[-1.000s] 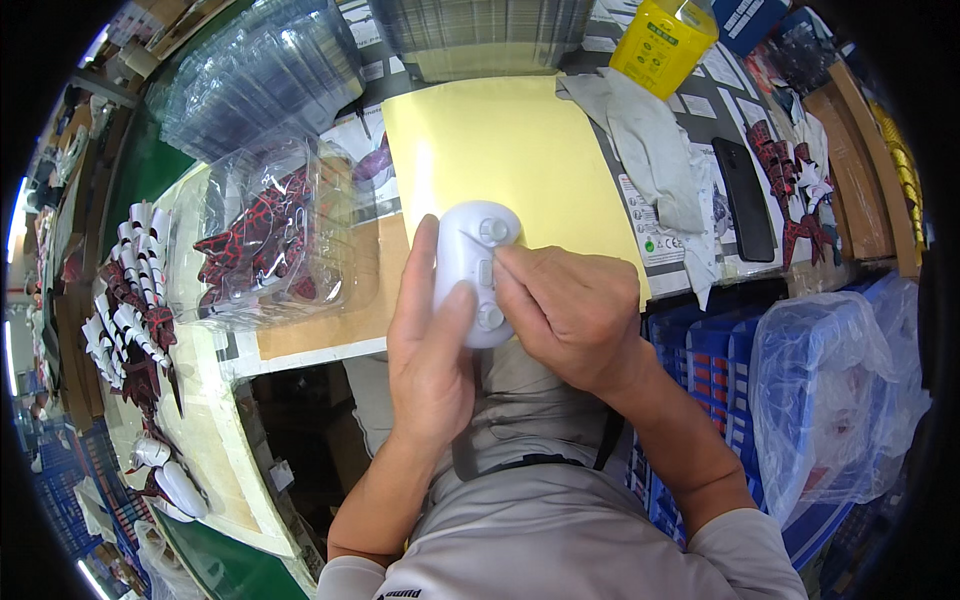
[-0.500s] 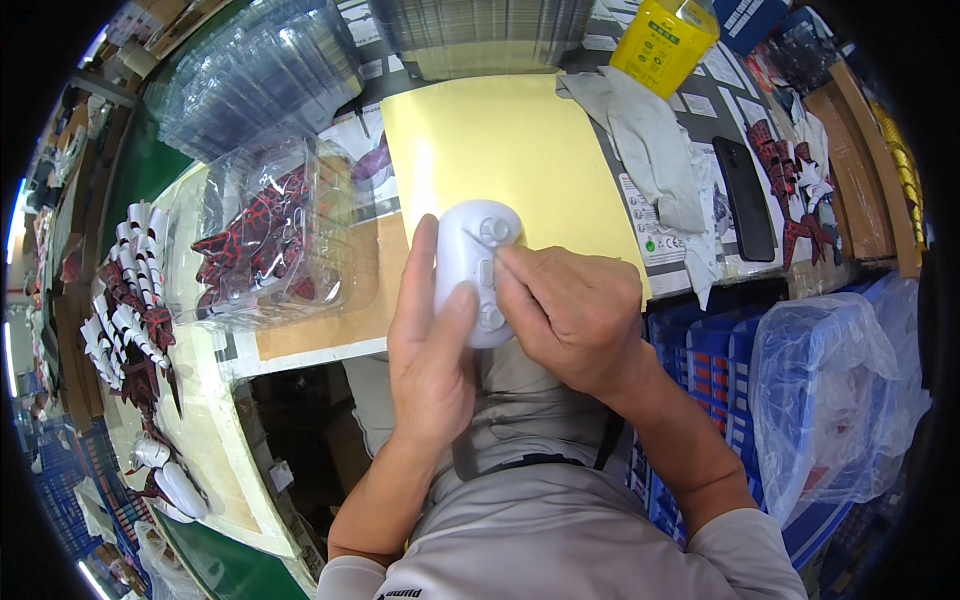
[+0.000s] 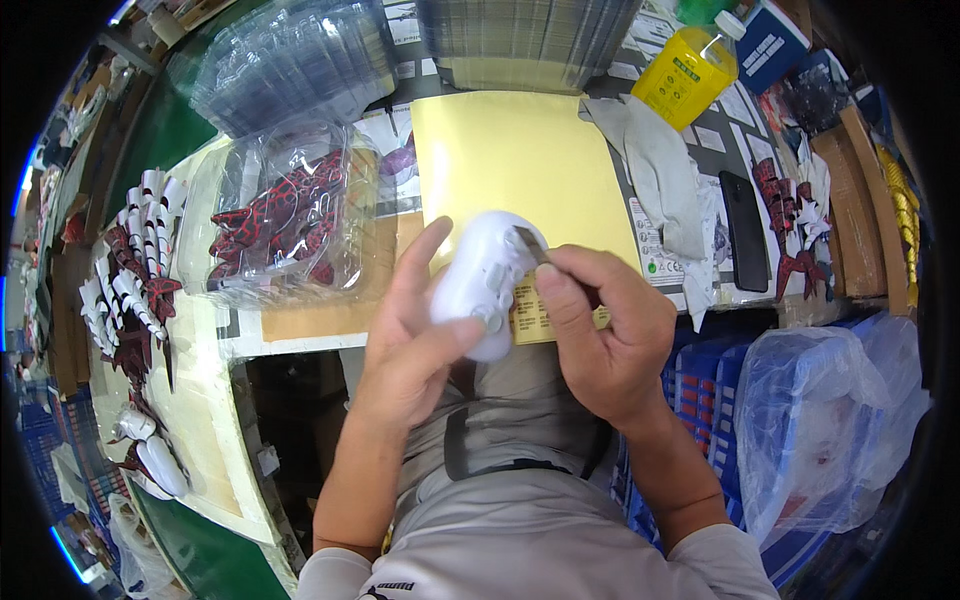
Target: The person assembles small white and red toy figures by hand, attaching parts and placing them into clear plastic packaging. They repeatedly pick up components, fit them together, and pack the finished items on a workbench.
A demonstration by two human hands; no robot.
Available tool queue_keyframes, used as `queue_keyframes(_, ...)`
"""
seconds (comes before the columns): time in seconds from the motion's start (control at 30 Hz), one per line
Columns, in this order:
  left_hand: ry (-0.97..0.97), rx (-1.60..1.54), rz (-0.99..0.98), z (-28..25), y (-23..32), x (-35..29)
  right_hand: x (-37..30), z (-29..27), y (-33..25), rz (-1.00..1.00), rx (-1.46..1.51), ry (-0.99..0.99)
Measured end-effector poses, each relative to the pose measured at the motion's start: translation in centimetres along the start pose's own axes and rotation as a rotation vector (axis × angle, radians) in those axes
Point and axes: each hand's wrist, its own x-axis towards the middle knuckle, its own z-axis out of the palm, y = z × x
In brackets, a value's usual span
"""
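Observation:
My left hand (image 3: 405, 345) holds a smooth white controller (image 3: 465, 275) with round knobs and small buttons, tilted over the near edge of the table. Its thumb presses near the lower knob, and the fingers wrap behind the body. My right hand (image 3: 615, 335) pinches a small flat dark piece (image 3: 530, 243), which looks like a blade. That piece reaches to the controller's upper knob; whether it touches is hard to tell. Beneath lies a pale yellow sheet (image 3: 515, 150), with rows of small dark print beside the controller.
Left stands a clear plastic package (image 3: 290, 215) with red-black figure parts; farther left lie striped parts (image 3: 150, 250). Clear tray stacks (image 3: 290, 65) stand behind. On the right are a grey glove (image 3: 650, 170), a phone (image 3: 745, 230), a yellow bottle (image 3: 685, 75) and blue crates (image 3: 800, 400).
The controller has tilted, its top swinging right. My right hand has drawn back to the right, and the small dark piece now shows. My view has shifted slightly.

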Motion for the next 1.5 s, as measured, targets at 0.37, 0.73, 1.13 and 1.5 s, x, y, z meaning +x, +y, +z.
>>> queue_keyframes(0.37, -0.012, 0.184, 0.061, -2.5, -0.3, 0.1, -0.1, -0.2, -0.8, 0.061, -0.016, -0.279)
queue_keyframes(0.73, -0.042, 0.201, 0.059, -3.0, -0.3, 0.2, 1.1, -0.1, -1.1, -0.08, -0.147, -0.204)
queue_keyframes(1.13, 0.054, 0.027, 0.14, -1.8, -0.7, 0.6, 1.3, -0.9, -3.3, -0.04, -0.122, -0.137)
queue_keyframes(1.5, 0.075, 0.019, 0.155, -1.5, -1.0, 0.3, -0.2, 0.7, -1.3, -0.197, -0.283, -0.166)
